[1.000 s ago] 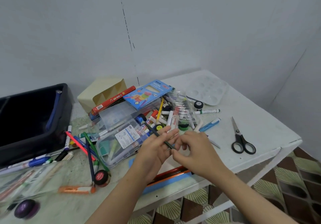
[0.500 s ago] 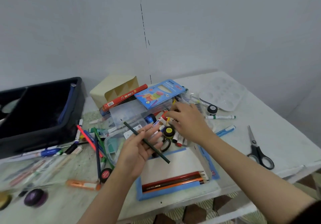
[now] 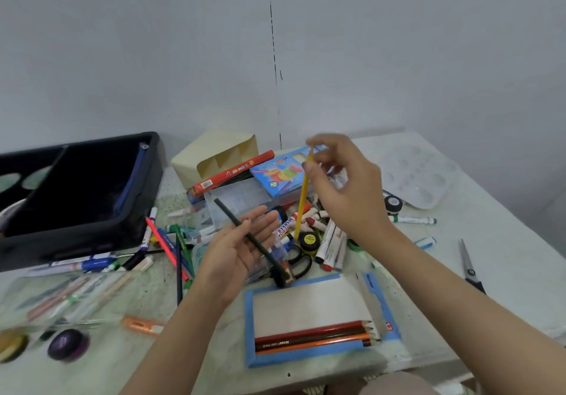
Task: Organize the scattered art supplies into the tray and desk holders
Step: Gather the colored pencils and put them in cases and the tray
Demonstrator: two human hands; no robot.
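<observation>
White marker lying among the crayons: blue lettering along the barrel, reads roughly "MARKER", upside down to the camera. Brown pencil in the open blue pencil box: small pale brand imprint, not legible. Box flap: red "12". Yellow-lidded paint pot: dark print, too small to read.

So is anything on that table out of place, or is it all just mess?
Mostly it is mess: markers, crayons and pencils lie heaped mid-table, while the cream desk holder sits tipped on its side, its slots apparently empty. The blue pencil box lies open with only a few pencils inside. A pair of scissors lies apart near the right edge.
</observation>
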